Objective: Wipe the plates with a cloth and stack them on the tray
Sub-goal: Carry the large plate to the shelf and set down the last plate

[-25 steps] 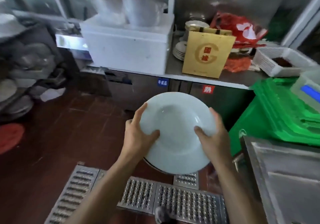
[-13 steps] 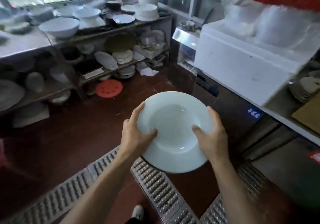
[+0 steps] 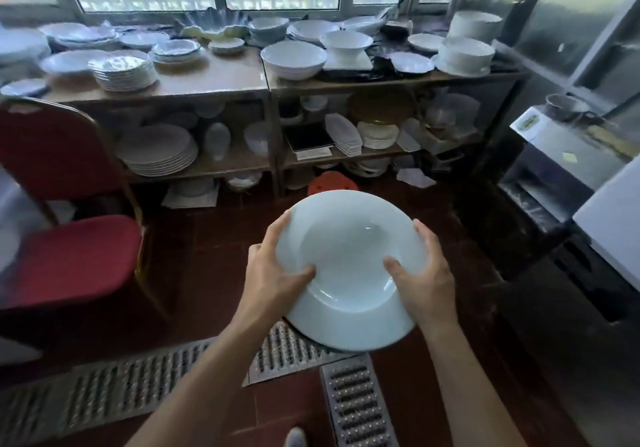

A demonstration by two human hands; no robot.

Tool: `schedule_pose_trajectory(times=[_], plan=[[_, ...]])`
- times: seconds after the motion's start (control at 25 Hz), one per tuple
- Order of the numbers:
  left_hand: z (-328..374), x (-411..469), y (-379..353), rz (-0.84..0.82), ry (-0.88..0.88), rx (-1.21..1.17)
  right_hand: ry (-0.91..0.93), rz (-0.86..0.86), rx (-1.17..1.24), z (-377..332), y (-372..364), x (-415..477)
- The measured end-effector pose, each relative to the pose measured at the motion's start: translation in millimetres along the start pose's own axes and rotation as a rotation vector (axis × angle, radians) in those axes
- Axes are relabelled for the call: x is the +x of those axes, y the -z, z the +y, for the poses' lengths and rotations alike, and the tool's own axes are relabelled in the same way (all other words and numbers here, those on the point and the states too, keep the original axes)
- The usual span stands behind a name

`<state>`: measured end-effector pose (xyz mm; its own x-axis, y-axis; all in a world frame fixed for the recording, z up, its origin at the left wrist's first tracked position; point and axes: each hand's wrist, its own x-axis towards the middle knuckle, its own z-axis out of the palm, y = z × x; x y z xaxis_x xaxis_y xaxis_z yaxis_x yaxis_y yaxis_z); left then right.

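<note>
With the left hand clamped on one rim of the plate and the right hand on the other, thumbs inside, holding it over the floor exactly as a second ago. Swung round leftward since then, now facing a red chair and a shelf of stacked crockery. No cloth or tray visible, so likely mid-carry toward wherever wiping or stacking happens.

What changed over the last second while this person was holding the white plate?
The person turned to their left, carrying the plate along: the green crates dropped out of view on the right, and the dish shelves and a red chair came into view. Unchanged: left hand and right hand grip the plate's rim, thumbs on top.
</note>
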<state>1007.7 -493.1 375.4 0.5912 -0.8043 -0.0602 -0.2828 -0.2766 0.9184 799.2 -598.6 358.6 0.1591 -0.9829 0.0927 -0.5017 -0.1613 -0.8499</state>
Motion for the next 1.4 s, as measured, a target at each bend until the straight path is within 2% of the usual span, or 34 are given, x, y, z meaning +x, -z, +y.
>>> schedule_pose_trajectory(times=[0.28, 0.96, 1.16, 1.4], plan=[[-26, 119, 68, 0.109, 0.029, 0.012, 0.070, -0.119, 0.003, -56, -112, 101], [-74, 453, 158, 0.335, 0.170, -0.015, 0.146, -0.377, 0.013, -154, -375, 405], [-91, 562, 200, 0.370, 0.165, 0.015, 0.157, -0.384, 0.012, -189, -459, 482], [-109, 689, 265, 0.322, 0.153, 0.014, 0.157, -0.322, 0.017, -239, -562, 556]])
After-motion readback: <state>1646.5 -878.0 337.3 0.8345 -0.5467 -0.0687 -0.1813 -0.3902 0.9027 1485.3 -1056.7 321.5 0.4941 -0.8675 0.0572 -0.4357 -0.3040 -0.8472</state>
